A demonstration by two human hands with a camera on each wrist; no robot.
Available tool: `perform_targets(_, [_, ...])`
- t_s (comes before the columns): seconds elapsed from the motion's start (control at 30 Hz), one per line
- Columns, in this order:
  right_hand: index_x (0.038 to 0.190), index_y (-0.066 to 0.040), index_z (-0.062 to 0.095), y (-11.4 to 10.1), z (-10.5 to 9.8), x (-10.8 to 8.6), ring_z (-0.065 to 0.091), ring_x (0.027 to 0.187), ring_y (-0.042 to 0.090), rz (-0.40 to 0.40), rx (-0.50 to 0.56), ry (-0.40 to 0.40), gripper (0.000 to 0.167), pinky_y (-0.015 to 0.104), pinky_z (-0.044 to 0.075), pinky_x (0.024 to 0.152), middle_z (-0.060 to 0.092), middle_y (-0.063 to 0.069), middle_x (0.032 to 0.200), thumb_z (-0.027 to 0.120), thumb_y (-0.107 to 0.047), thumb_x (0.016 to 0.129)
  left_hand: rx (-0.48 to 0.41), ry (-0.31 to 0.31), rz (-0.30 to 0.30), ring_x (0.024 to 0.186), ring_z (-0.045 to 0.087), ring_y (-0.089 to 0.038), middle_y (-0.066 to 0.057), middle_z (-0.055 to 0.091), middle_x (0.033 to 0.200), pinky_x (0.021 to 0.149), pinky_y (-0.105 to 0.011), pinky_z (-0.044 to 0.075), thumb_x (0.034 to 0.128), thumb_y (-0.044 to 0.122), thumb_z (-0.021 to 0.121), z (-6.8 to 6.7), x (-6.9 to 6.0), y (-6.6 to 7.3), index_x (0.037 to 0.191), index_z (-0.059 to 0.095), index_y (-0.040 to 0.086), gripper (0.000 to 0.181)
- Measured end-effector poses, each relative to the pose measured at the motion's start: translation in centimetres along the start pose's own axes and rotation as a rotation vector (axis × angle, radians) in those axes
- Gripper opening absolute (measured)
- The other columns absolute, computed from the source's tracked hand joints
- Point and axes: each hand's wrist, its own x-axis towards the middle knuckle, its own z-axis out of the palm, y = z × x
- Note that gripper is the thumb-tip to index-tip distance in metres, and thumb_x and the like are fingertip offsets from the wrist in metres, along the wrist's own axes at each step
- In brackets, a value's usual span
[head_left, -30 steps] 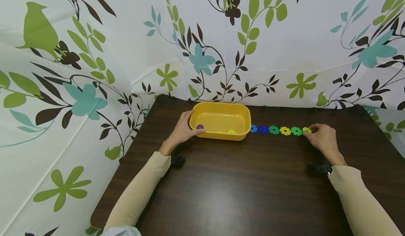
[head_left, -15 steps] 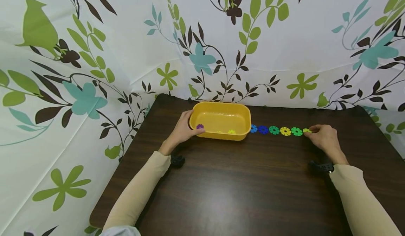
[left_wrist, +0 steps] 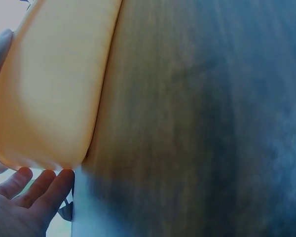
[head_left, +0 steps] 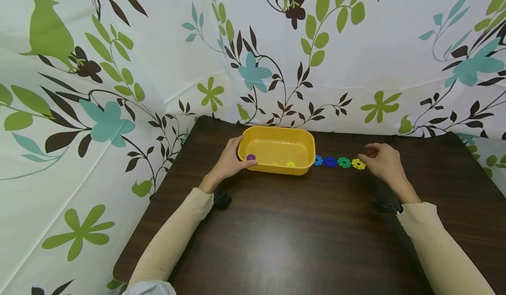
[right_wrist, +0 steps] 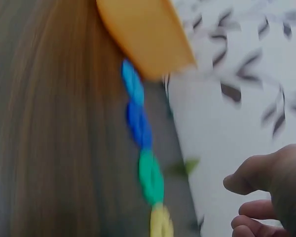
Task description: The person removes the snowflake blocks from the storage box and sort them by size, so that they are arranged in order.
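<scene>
Disc row point(head_left: 341, 162) is lying on the bench point(head_left: 276, 224), just left of the right hand point(head_left: 384, 162), long axis running to the yellow tray point(head_left: 276, 169). Right fingers are hanging apart, nothing seen between; left hand point(head_left: 230, 161) is gripping the tray's left end.

The carrying surface is a dark brown table point(head_left: 272, 216) with wood grain, with rounded corners and a pale shine of light in the middle. In its back part sits a yellow rectangular plastic basin point(head_left: 276, 170); whether the whole bottom touches the wood is not clear. From its right end goes a row of flat, notched round discs: a light blue disc point(head_left: 318, 160), a dark blue disc point(head_left: 330, 162), a green disc point(head_left: 344, 162) and a yellow disc point(head_left: 358, 164), close side by side.
</scene>
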Motion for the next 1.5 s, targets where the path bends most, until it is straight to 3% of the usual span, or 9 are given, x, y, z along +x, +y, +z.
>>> perform_targets(0.37, [0.133, 0.008, 0.072, -10.8, 4.5, 2.1, 0.068, 0.109, 0.042, -0.149, 0.122, -0.149, 0.043, 0.057, 0.06, 0.093, 0.071, 0.029, 0.123, 0.077, -0.02, 0.101, -0.003, 0.002, -0.016, 0.156, 0.043, -0.042, -0.02, 0.034, 0.172, 0.131, -0.06, 0.037, 0.0873, 0.044, 0.092, 0.0, -0.3, -0.3, 0.172, 0.029, 0.006, 0.113])
perform_targets(0.7, [0.127, 0.007, 0.076, -17.4, 10.1, 4.6, 0.073, 0.107, 0.039, -0.325, 0.147, -0.298, 0.04, 0.054, 0.06, 0.097, 0.078, 0.025, 0.119, 0.081, -0.019, 0.097, -0.002, 0.002, -0.035, 0.155, 0.045, -0.042, -0.02, 0.034, 0.171, 0.131, -0.059, 0.038, 0.0876, 0.043, 0.092, 0.1, -0.3, -0.2, 0.172, 0.029, 0.007, 0.112])
perform_targets(1.17, [0.131, 0.004, 0.076, -22.4, 15.7, 7.1, 0.073, 0.116, 0.036, -0.365, 0.038, -0.564, 0.041, 0.049, 0.059, 0.107, 0.079, 0.022, 0.126, 0.081, -0.018, 0.098, 0.009, 0.001, 0.018, 0.152, 0.049, -0.041, -0.021, 0.037, 0.168, 0.129, -0.055, 0.041, 0.0883, 0.045, 0.091, 0.7, 0.2, 0.1, 0.172, 0.031, 0.006, 0.11])
perform_targets(1.27, [0.12, 0.003, 0.081, -23.1, 16.6, 7.3, 0.07, 0.098, 0.03, -0.396, 0.033, -0.592, 0.028, 0.04, 0.06, 0.095, 0.082, 0.019, 0.113, 0.08, -0.014, 0.098, 0.014, 0.001, 0.022, 0.152, 0.049, -0.041, -0.02, 0.037, 0.169, 0.129, -0.054, 0.041, 0.0892, 0.046, 0.09, 0.6, 0.2, 0.1, 0.172, 0.03, 0.006, 0.11])
perform_targets(1.37, [0.103, 0.0, 0.084, -23.6, 17.3, 7.5, 0.06, 0.079, 0.022, -0.441, 0.039, -0.608, 0.013, 0.03, 0.05, 0.076, 0.08, 0.012, 0.089, 0.08, -0.01, 0.097, 0.019, 0.006, 0.022, 0.152, 0.049, -0.041, -0.021, 0.037, 0.168, 0.129, -0.054, 0.042, 0.0897, 0.045, 0.09, 0.4, 0.1, 0.1, 0.172, 0.03, 0.006, 0.109])
perform_targets(1.5, [0.091, -0.002, 0.082, -24.1, 17.8, 7.6, 0.051, 0.069, 0.016, -0.47, 0.055, -0.618, 0.008, 0.024, 0.041, 0.068, 0.068, 0.004, 0.071, 0.08, -0.008, 0.096, 0.024, 0.017, 0.025, 0.151, 0.05, -0.041, -0.021, 0.038, 0.168, 0.129, -0.054, 0.042, 0.0897, 0.043, 0.09, 0.2, -0.1, -0.1, 0.172, 0.031, 0.006, 0.108])
